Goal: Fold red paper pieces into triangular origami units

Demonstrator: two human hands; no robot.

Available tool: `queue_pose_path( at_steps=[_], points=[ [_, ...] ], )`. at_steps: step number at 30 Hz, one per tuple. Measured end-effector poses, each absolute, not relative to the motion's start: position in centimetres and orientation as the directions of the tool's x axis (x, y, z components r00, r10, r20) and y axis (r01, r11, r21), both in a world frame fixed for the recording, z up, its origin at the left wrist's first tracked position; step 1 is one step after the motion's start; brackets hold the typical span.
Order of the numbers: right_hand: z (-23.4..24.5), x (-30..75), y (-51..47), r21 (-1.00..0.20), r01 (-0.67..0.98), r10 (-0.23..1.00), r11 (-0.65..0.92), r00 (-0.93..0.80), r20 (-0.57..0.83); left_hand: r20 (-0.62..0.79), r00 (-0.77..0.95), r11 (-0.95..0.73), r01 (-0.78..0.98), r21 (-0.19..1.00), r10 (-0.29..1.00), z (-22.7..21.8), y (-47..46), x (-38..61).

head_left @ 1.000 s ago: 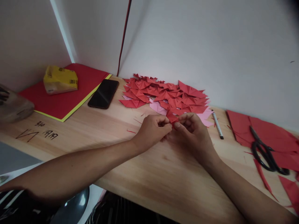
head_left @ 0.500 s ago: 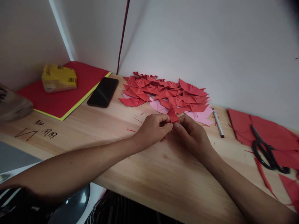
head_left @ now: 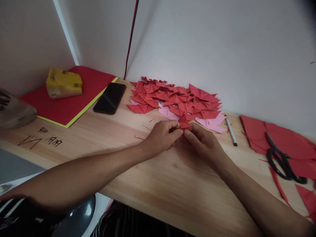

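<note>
A small folded piece of red paper (head_left: 184, 122) is pinched between my two hands, just above the wooden table. My left hand (head_left: 164, 135) grips its left side between thumb and bent fingers. On the right side, my right hand (head_left: 203, 138) pinches it the same way; its lower edge is partly covered by the thumbs. Right behind the hands lies a heap of folded red paper pieces (head_left: 177, 98), with a few pink paper pieces (head_left: 211, 122) showing at its front.
A white marker (head_left: 230, 130) and black scissors (head_left: 278, 161) on red paper sheets (head_left: 291, 138) lie to the right. At left are a black phone (head_left: 110, 98), a red sheet with yellow edge (head_left: 61, 110) and a yellow packet (head_left: 64, 84). A cord (head_left: 131, 38) runs down the wall.
Both hands keep their pinch on the red paper in nearly the same place. The whole view has shifted very slightly.
</note>
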State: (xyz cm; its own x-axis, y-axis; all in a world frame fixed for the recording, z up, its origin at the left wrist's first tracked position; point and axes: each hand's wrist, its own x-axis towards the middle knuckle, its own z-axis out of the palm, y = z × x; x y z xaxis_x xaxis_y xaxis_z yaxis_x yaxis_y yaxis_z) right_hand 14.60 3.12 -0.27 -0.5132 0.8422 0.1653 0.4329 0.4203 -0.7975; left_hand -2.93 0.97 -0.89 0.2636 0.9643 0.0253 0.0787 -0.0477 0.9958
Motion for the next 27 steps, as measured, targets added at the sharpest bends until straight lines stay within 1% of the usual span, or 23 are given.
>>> queue_pose_path(
  at_steps=[3, 6, 9, 16, 22, 27],
  points=[
    [-0.4, 14.7, 3.1, -0.788, 0.443, 0.837, 0.428, -0.523, 0.161, 0.027, 0.259, -0.055, 0.103, 0.993, 0.965, -0.9, 1.0, -3.0],
    [-0.3, 14.5, 3.0, -0.788, 0.474, 0.866, 0.393, -0.479, 0.144, 0.043, 0.261, -0.081, 0.134, 0.988, 0.964, -0.7, 1.0, -3.0],
    [-0.3, 14.3, 2.9, -0.804, 0.46, 0.873, 0.377, -0.466, 0.143, 0.048, 0.267, -0.089, 0.144, 0.986, 0.962, -0.6, 1.0, -2.9],
    [-0.1, 14.7, 3.2, -0.812, 0.417, 0.827, 0.408, -0.546, 0.135, 0.029, 0.278, -0.062, 0.11, 0.992, 0.96, -0.5, 0.9, -2.9],
    [-0.3, 14.8, 3.1, -0.871, 0.398, 0.874, 0.29, -0.481, 0.071, 0.039, 0.333, -0.061, 0.056, 0.997, 0.942, -0.7, 1.0, -3.1],
    [-1.1, 15.0, 2.5, -0.94, 0.295, 0.898, 0.171, -0.438, 0.026, -0.007, 0.392, 0.002, 0.013, 1.0, 0.92, -0.7, 1.1, -3.1]
  ],
)
